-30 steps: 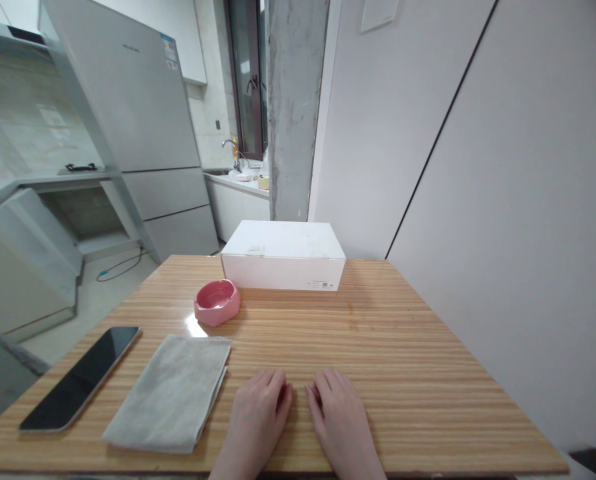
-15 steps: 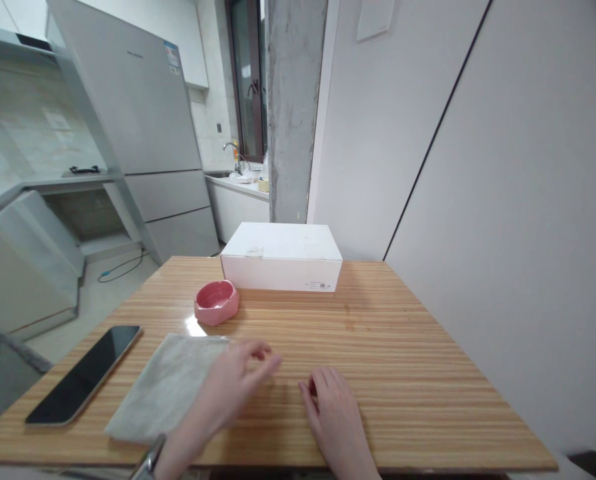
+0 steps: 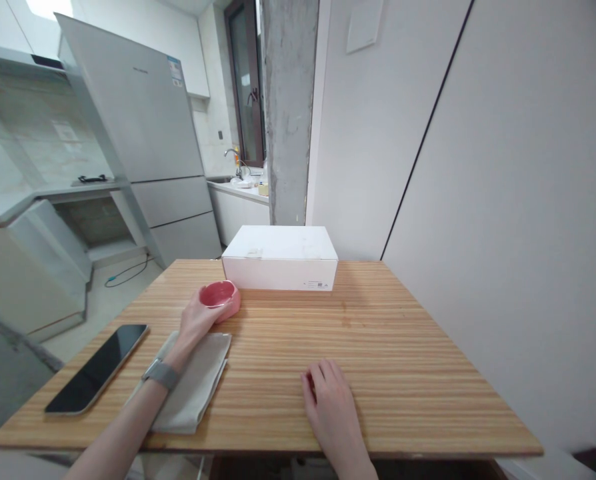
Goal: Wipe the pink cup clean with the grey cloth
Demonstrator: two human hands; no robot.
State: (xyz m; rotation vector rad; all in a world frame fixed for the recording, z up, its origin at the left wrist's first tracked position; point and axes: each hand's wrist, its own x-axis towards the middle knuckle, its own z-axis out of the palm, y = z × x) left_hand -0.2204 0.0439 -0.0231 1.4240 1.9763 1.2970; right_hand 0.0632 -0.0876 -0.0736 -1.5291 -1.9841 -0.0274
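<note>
Right hand (image 3: 331,407) is laid flat and open, gripping nothing, on the near tabletop (image 3: 403,360), with a folded grey cloth (image 3: 201,383) and a dark phone (image 3: 98,367) to its left. Further off, the pink bowl (image 3: 224,298) is clasped at its near-left side by the left hand (image 3: 195,321); this is judged the grasp stage, and any lift calls for a firmer rim hold. The bowl looks empty; a closed white box (image 3: 281,265) is set just behind it, contents hidden.
</note>
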